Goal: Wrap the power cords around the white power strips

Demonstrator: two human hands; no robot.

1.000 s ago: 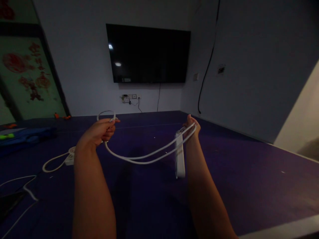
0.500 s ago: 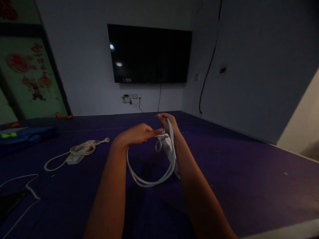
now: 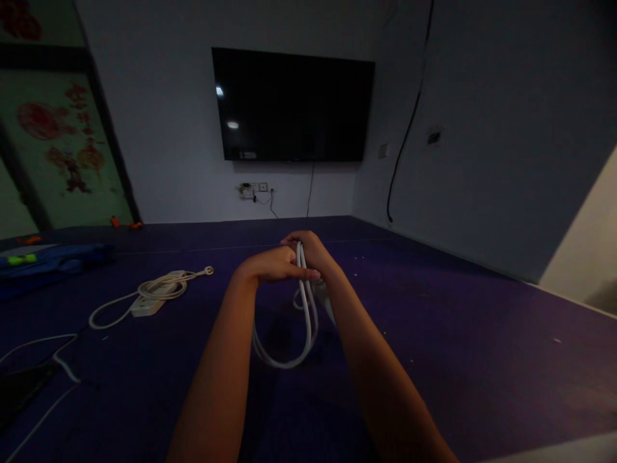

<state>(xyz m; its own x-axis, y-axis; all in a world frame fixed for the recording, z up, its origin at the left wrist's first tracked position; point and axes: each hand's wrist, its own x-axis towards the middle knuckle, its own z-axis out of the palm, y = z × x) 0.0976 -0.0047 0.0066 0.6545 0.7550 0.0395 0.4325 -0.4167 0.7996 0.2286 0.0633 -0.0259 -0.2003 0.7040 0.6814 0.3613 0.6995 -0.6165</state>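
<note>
A white cable (image 3: 288, 364) hangs in loops beneath my two hands, in front of me over the purple surface. My right hand (image 3: 312, 249) is closed with the cable's strands running up into it. My left hand (image 3: 277, 263) is bent inward against the right one, its fingers closed round the cable and its thumb stretched across the strands. Behind my right wrist shows part of a white oblong body (image 3: 328, 308), mostly hidden, with a smaller curl of cable beside it. The fingertips of both hands are largely out of sight.
Left on the purple surface (image 3: 434, 360) lies a white power strip (image 3: 147, 305) with its cord coiled on top. Farther left are blue cloth (image 3: 62, 260), a thin white cable (image 3: 67, 368) and a dark flat item (image 3: 24, 389). A television (image 3: 294, 106) hangs on the wall.
My right hand has moved left and slightly down, closer to my left hand. The cable loops have narrowed, and the white oblong body is now more hidden behind my right wrist.
</note>
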